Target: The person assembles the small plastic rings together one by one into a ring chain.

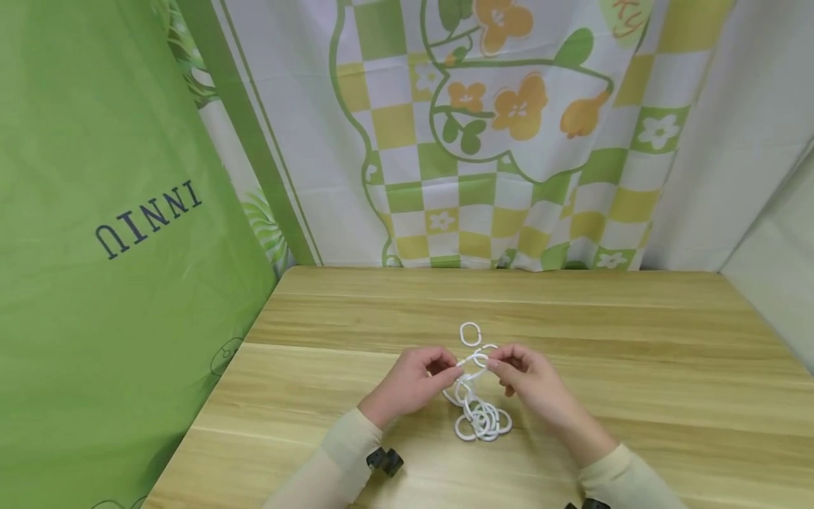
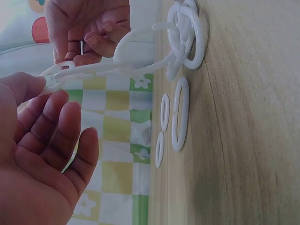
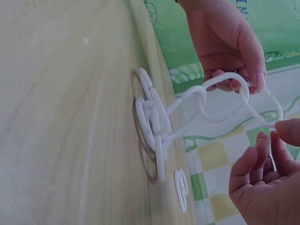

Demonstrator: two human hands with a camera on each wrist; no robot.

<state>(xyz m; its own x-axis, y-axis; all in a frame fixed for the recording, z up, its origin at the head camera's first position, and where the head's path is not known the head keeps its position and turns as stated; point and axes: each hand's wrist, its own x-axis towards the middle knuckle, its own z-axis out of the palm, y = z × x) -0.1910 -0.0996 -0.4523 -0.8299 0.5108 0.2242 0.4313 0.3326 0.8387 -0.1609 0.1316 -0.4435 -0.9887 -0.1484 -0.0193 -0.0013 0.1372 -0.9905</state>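
My left hand (image 1: 416,382) pinches one end of a white oval plastic ring (image 3: 229,76), which looks like a split shower curtain ring, between thumb and fingers. Facing it, my right hand (image 1: 533,382) pinches the white plastic at the other side with thumb and forefinger. Both hands are raised above the wooden table. From the held part, linked rings (image 1: 463,389) hang in a short chain down to a heap of white rings (image 1: 485,423) on the table. In the left wrist view, the other fingers of my left hand (image 2: 51,145) are loosely spread. Fingertips hide part of the pinched pieces.
Beyond the hands, a loose white ring (image 1: 462,335) lies on the wooden table (image 1: 636,339), with another ring (image 1: 490,346) close by, partly overlapped by the held one. A checked curtain (image 1: 439,198) hangs behind the table, and green cloth (image 1: 127,318) hangs at the left.
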